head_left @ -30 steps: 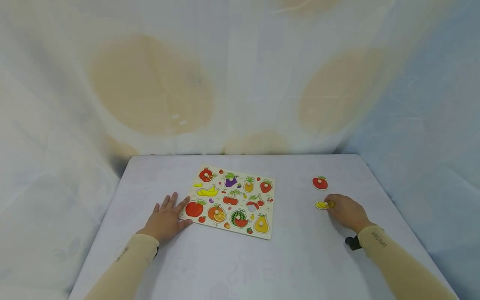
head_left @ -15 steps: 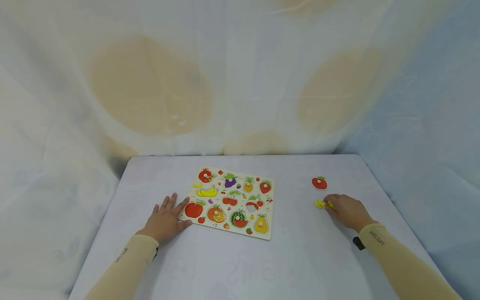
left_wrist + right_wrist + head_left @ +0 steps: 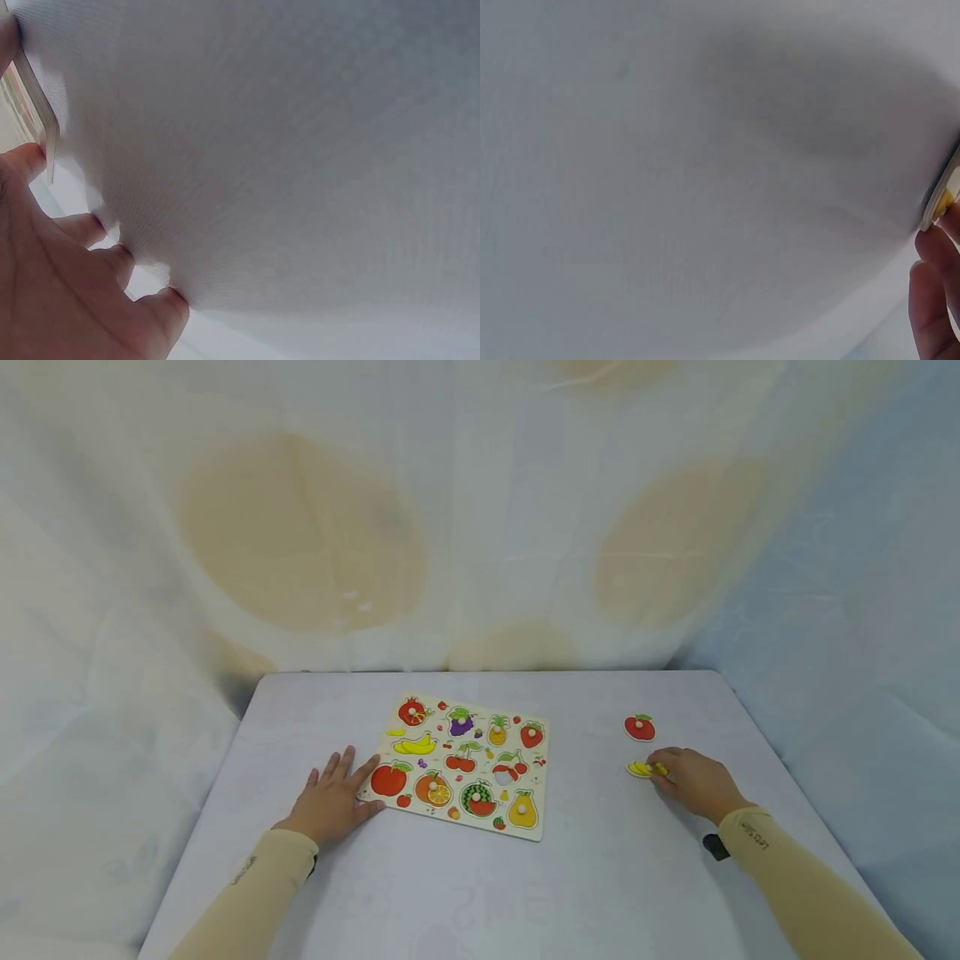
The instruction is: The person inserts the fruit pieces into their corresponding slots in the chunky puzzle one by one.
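Note:
A wooden fruit puzzle board (image 3: 480, 823) lies slightly turned on the table. My left hand (image 3: 327, 806) rests palm down with spread fingers, its thumb and index finger touching the board's near left corner. In the left wrist view, the fingertips (image 3: 174, 300) press on the cloth beside the board's edge. To the right of the board, my right hand (image 3: 697, 783) pinches a yellow banana puzzle piece (image 3: 638, 769) low over the table. Only an edge of the banana piece (image 3: 946, 199) enters the right wrist view. A red apple puzzle piece (image 3: 640, 727) lies just beyond that hand.
Several fruit pieces with round knobs sit in the board, such as the pear (image 3: 522, 810) and the watermelon (image 3: 477, 798). The printed banana (image 3: 415, 744) and apple (image 3: 389, 779) places show no knobs. A pale cloth covers the table (image 3: 480, 902), and hanging fabric encloses its back and sides.
My right fingers have shifted slightly on the banana piece, and the wrist has turned a little. The left hand, the board and the apple piece stay where they were.

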Demonstrator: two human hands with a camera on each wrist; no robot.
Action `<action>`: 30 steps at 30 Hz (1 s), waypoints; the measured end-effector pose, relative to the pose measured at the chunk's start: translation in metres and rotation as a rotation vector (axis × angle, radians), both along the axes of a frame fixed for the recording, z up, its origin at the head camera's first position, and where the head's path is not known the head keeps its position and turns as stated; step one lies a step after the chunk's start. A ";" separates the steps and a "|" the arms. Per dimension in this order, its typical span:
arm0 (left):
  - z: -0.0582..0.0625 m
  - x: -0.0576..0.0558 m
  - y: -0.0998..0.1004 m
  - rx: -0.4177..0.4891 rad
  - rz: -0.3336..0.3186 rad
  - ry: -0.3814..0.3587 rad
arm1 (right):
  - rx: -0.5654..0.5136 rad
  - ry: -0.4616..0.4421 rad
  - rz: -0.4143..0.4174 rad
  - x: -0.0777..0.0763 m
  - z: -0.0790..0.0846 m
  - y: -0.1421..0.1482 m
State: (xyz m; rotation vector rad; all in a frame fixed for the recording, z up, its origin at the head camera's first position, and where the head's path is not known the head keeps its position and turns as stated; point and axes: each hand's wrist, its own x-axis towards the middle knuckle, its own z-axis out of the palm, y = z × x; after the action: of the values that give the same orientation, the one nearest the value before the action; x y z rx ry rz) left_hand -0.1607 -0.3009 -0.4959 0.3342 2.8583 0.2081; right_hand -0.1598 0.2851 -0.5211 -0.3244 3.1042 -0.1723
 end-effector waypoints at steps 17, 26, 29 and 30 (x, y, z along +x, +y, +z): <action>-0.001 0.001 0.001 -0.018 0.020 -0.010 | -0.087 0.083 0.136 -0.033 0.028 -0.060; -0.004 0.001 -0.002 -0.024 0.026 -0.006 | -0.081 -0.020 0.217 -0.074 0.052 -0.187; -0.006 0.000 -0.002 -0.027 0.022 -0.001 | -0.090 -0.049 0.259 -0.085 0.056 -0.230; -0.007 -0.001 -0.002 -0.024 0.023 -0.001 | -0.092 -0.060 0.277 -0.088 0.057 -0.244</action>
State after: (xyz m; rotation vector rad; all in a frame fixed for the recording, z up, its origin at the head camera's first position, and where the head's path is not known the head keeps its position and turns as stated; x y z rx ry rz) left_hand -0.1614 -0.3027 -0.5028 0.2959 2.8627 0.1777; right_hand -0.2473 0.0416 -0.4641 -0.7307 2.9561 -0.3128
